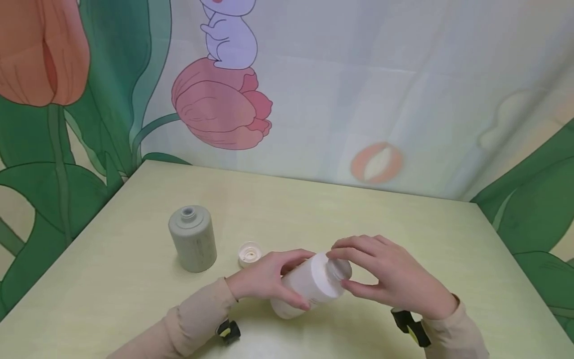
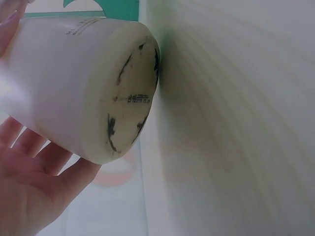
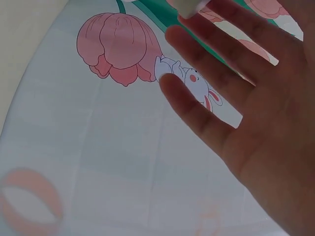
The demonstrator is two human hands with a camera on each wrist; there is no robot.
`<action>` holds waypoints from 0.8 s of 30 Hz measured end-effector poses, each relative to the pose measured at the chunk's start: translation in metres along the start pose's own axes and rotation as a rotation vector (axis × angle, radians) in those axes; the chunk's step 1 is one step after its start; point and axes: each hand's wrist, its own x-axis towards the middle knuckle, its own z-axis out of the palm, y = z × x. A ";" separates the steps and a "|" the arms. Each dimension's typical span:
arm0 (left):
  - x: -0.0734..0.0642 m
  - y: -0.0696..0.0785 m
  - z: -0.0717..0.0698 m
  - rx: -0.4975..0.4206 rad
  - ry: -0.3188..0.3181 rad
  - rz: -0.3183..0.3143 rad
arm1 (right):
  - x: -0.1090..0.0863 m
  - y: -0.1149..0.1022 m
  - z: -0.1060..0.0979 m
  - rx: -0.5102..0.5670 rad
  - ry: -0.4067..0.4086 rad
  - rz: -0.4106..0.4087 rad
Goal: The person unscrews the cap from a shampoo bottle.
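My left hand (image 1: 273, 276) grips a white bottle (image 1: 305, 284) around its body, thumb along the near side. The bottle is tilted, its top pointing up and right. Its scuffed base (image 2: 130, 98) shows in the left wrist view, the lower edge right at the table surface. At the top end, my right hand (image 1: 385, 271) has thumb and fingertips about the white bottle cap (image 1: 339, 269), pinching it at the rim. The right wrist view catches only a bit of the bottle's top (image 3: 191, 7) beyond the spread fingers.
A grey bottle (image 1: 194, 242) with an uncovered neck stands upright on the left of the pale table (image 1: 403, 219). A round white lid (image 1: 249, 253) lies just behind my left wrist. A printed curtain (image 1: 323, 89) hangs along the table's back edge.
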 end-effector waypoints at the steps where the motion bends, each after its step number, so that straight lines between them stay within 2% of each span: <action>1: 0.000 0.000 0.000 0.002 -0.001 -0.001 | 0.000 0.000 0.000 0.002 -0.003 0.010; 5: 0.001 0.001 0.001 0.022 0.002 0.009 | -0.001 0.001 0.000 -0.015 -0.003 0.042; 12: 0.003 0.001 -0.001 0.018 0.007 0.000 | 0.000 0.003 -0.003 0.020 -0.039 -0.010; 20: 0.000 0.001 0.000 0.027 0.000 -0.004 | -0.002 0.000 -0.003 0.011 -0.026 0.058; 24: 0.000 0.000 0.000 0.017 -0.007 -0.003 | -0.002 0.001 -0.002 0.008 -0.014 0.008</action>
